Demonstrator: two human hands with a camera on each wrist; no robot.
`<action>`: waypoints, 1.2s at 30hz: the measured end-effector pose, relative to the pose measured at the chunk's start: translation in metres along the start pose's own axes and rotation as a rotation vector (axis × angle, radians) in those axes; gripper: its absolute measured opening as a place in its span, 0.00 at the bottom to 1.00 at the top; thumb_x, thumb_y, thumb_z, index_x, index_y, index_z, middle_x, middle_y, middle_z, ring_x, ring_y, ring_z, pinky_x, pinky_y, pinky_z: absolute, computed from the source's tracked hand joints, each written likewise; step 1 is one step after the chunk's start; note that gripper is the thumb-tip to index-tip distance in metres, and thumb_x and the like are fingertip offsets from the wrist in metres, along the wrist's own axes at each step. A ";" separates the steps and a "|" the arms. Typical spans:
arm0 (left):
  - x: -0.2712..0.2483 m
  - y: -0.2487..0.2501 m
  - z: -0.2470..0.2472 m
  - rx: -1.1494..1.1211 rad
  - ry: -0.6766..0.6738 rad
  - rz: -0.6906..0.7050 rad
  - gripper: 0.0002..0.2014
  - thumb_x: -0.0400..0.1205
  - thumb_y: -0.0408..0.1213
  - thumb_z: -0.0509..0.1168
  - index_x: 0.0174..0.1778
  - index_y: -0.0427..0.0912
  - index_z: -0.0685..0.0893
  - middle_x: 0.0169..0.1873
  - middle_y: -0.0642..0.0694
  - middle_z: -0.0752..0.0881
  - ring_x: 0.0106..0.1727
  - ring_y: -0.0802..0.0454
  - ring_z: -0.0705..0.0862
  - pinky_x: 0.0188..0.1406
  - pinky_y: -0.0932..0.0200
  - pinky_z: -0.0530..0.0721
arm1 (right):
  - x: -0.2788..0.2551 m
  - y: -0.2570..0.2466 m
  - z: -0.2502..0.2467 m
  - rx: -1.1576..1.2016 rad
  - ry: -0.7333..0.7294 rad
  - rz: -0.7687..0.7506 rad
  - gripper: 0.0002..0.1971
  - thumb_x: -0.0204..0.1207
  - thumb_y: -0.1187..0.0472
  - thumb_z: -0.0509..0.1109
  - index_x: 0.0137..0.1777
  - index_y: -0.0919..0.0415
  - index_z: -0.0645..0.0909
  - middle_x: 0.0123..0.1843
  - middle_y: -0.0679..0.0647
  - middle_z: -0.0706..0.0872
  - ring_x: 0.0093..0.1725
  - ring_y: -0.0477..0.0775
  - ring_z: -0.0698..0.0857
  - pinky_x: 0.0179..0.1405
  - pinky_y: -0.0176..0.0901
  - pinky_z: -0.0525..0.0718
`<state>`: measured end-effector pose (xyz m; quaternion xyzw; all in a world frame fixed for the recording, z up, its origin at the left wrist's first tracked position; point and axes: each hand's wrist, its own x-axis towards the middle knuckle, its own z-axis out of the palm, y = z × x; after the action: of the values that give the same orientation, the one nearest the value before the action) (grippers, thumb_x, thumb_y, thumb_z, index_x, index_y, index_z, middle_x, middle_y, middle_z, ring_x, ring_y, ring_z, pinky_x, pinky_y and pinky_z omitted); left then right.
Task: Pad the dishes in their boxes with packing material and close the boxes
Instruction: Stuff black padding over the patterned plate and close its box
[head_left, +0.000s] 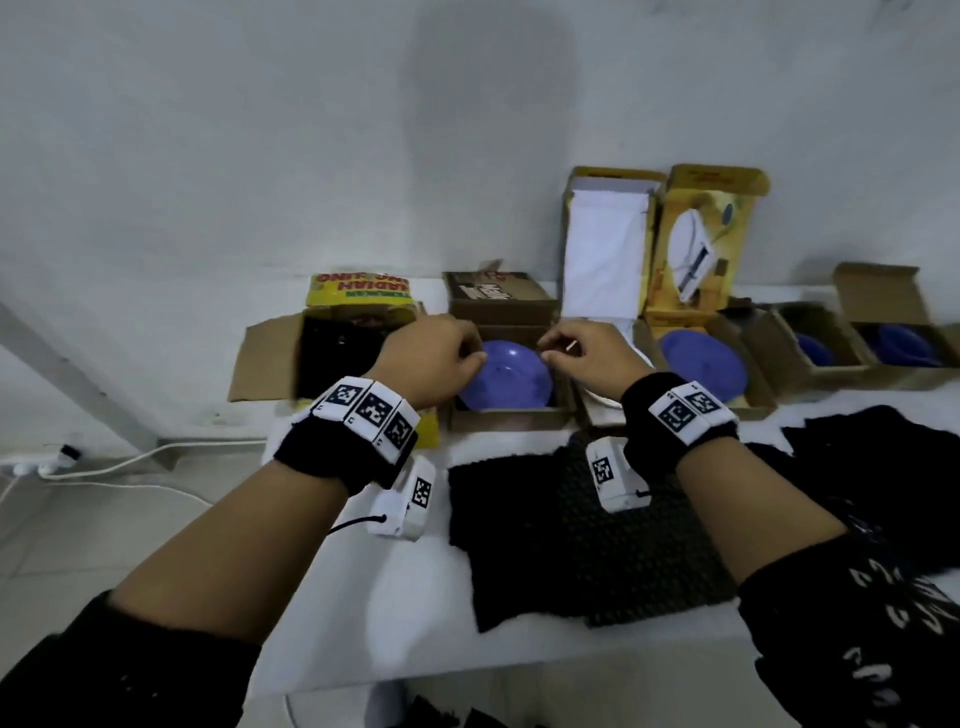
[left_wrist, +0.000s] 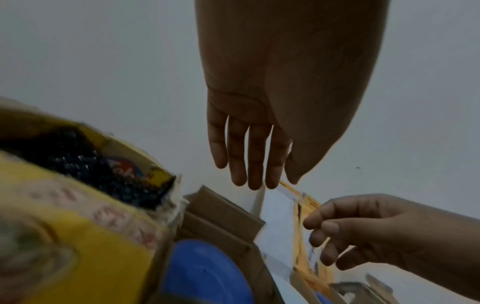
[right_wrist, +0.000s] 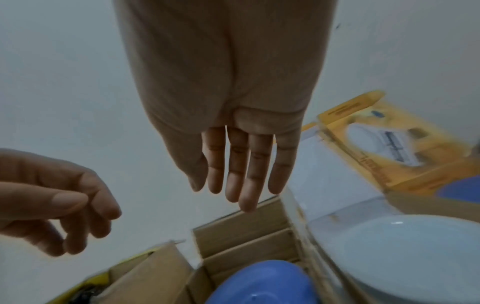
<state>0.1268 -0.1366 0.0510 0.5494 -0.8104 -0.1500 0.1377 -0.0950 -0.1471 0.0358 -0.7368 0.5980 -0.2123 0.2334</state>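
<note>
At far left a yellow box (head_left: 358, 332) stands open with black padding (head_left: 332, 343) already inside, so it seems ready to be closed. Next right, the left hand (head_left: 431, 358) and right hand (head_left: 582, 353) hover over the brown box (head_left: 506, 415) holding a blue dish (head_left: 506, 376), unpadded; both hands' fingers (left_wrist: 255, 156) hang straight and released, grasping nothing, likely about to adjust it. Black mesh sheets (head_left: 519, 530) lie near on the bench (head_left: 389, 597), within reach for padding. Rightward, more open boxes (head_left: 810, 358) hold blue dishes.
</note>
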 end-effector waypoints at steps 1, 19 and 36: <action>0.002 0.017 0.011 -0.007 -0.032 0.002 0.10 0.80 0.48 0.63 0.50 0.50 0.85 0.49 0.48 0.87 0.54 0.47 0.84 0.49 0.54 0.82 | -0.012 0.017 -0.011 -0.027 0.008 0.043 0.07 0.74 0.64 0.72 0.50 0.63 0.87 0.47 0.58 0.89 0.41 0.48 0.80 0.40 0.32 0.74; -0.012 0.119 0.172 -0.030 -0.378 -0.526 0.42 0.72 0.56 0.74 0.70 0.29 0.65 0.62 0.34 0.80 0.63 0.38 0.80 0.55 0.50 0.79 | -0.147 0.203 -0.037 -0.069 -0.068 0.707 0.34 0.69 0.45 0.77 0.68 0.65 0.72 0.68 0.64 0.76 0.66 0.67 0.77 0.64 0.57 0.78; -0.017 0.120 0.165 -0.366 -0.090 -0.595 0.17 0.84 0.44 0.61 0.57 0.32 0.80 0.56 0.34 0.84 0.60 0.37 0.80 0.52 0.54 0.73 | -0.150 0.205 -0.040 0.054 -0.032 0.722 0.22 0.76 0.59 0.73 0.27 0.59 0.63 0.29 0.54 0.69 0.36 0.58 0.75 0.40 0.44 0.71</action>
<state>-0.0326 -0.0636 -0.0541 0.7204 -0.5798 -0.3505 0.1482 -0.3084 -0.0398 -0.0593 -0.4748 0.8101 -0.1205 0.3222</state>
